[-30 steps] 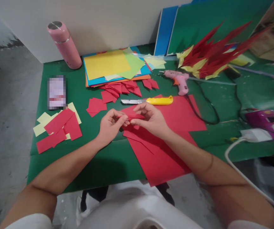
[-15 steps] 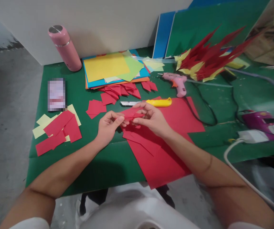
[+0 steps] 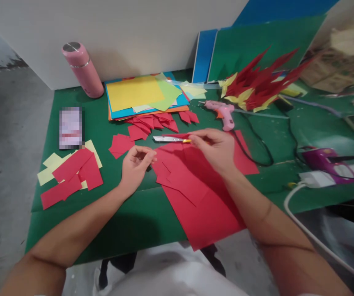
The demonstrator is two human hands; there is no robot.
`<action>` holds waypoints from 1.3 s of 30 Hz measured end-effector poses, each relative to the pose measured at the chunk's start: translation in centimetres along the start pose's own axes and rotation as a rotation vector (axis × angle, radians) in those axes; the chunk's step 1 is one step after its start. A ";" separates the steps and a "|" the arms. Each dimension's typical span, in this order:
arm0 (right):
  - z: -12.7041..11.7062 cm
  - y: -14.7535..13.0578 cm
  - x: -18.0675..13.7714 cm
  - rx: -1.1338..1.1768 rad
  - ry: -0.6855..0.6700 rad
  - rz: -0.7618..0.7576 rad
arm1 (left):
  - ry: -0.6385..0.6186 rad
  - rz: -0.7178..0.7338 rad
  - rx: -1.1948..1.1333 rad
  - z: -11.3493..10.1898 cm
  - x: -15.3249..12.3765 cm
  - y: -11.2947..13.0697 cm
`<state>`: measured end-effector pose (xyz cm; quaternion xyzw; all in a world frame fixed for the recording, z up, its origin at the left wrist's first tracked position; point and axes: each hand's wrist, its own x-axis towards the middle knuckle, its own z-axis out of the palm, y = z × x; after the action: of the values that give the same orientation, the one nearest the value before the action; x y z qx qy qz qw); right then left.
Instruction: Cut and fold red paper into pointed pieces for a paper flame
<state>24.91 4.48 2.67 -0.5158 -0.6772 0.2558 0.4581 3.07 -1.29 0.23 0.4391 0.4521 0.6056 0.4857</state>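
My right hand (image 3: 214,149) is closed on the yellow handle of a utility knife (image 3: 167,139), whose blade points left just above the red paper. Most of the handle is hidden under my fingers. My left hand (image 3: 136,167) is curled, thumb and fingertips together, at the left edge of a large red paper sheet (image 3: 201,218). Whether a small piece is pinched there is hidden. Red paper pieces (image 3: 177,185) lie on the sheet between my hands. Beyond my left hand are cut red paper shapes (image 3: 121,144).
Left are red and pale yellow paper strips (image 3: 72,174), a blurred-out rectangular item (image 3: 71,127) and a pink bottle (image 3: 86,74). Behind lies a coloured paper stack (image 3: 134,94). A pink glue gun (image 3: 223,113), red paper flames (image 3: 260,82) and a white plug (image 3: 314,179) are right.
My hands have moved apart, and the folded red paper no longer shows between them. My right hand has moved right and taken hold of the utility knife. The view has shifted slightly.
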 end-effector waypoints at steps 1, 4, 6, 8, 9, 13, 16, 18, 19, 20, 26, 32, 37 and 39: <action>-0.5 0.4 0.7 -0.124 0.045 -0.097 | -0.019 0.036 0.046 -0.1 -0.1 0.0; -1.3 1.9 3.2 -0.453 0.023 -0.284 | -0.143 0.249 0.252 -0.1 -0.5 0.0; -1.2 3.0 4.6 -0.635 -0.057 -0.377 | -0.314 0.420 0.410 -0.1 -0.8 0.2; -0.5 3.8 5.7 -0.735 -0.118 -0.423 | -0.477 0.542 0.514 -0.1 -1.1 0.2; -0.1 4.1 6.1 -0.753 -0.134 -0.431 | -0.539 0.580 0.548 -0.1 -1.1 0.3; 1.9 4.7 7.1 -0.891 -0.221 -0.467 | -0.661 0.621 0.623 -0.3 -1.2 0.2; 2.8 4.8 7.7 -0.892 -0.276 -0.463 | -0.712 0.622 0.665 -0.3 -1.2 0.2; 3.2 4.7 8.1 -0.900 -0.335 -0.475 | -0.765 0.633 0.706 -0.3 -1.2 0.2; 3.2 4.7 8.3 -0.907 -0.359 -0.481 | -0.796 0.642 0.730 -0.3 -1.2 0.2; 3.2 4.6 8.4 -0.913 -0.374 -0.484 | -0.827 0.649 0.756 -0.3 -1.2 0.2; 1.2 4.0 8.0 -0.813 -0.252 -0.420 | -0.918 0.583 0.887 -0.3 -1.2 -0.3; -1.3 3.5 5.1 -0.628 -0.223 -0.418 | -0.845 0.513 0.949 -0.2 -1.4 -0.2; -1.6 4.3 3.1 -0.541 -0.378 -0.447 | -0.808 0.466 1.026 -0.2 -1.7 0.0; -1.4 4.6 2.9 -0.517 -0.407 -0.402 | -0.792 0.466 1.036 -0.2 -1.7 -0.1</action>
<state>28.15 8.55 0.60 -0.4097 -0.8842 0.0788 0.2099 3.15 -2.99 -0.02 0.8883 0.3655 0.1941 0.1992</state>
